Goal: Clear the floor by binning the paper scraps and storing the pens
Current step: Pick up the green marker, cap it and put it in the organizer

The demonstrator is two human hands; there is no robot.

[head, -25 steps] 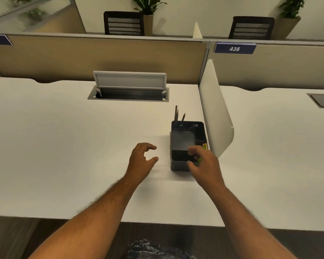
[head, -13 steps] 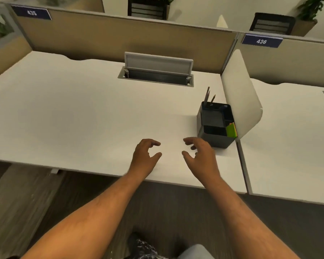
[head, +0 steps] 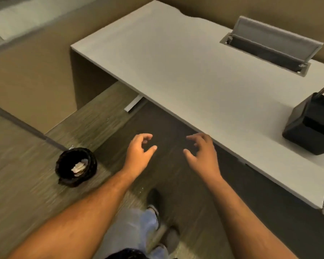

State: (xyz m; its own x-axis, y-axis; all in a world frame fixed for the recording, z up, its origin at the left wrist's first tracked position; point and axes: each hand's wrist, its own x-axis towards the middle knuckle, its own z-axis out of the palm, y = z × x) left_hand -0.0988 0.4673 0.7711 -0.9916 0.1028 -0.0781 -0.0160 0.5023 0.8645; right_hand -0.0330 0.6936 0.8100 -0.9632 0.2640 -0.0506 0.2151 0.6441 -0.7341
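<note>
Down-left of my left hand (head: 138,154) sits the black bin (head: 76,168), paper scraps (head: 79,167) already inside. Both hands loosely spread, holding nothing; right hand (head: 202,154) is nearer the pen organizer (head: 312,128), far right on the desk (head: 176,62). No loose scraps or pens visible on the floor (head: 26,184); likely nearly done.
</note>
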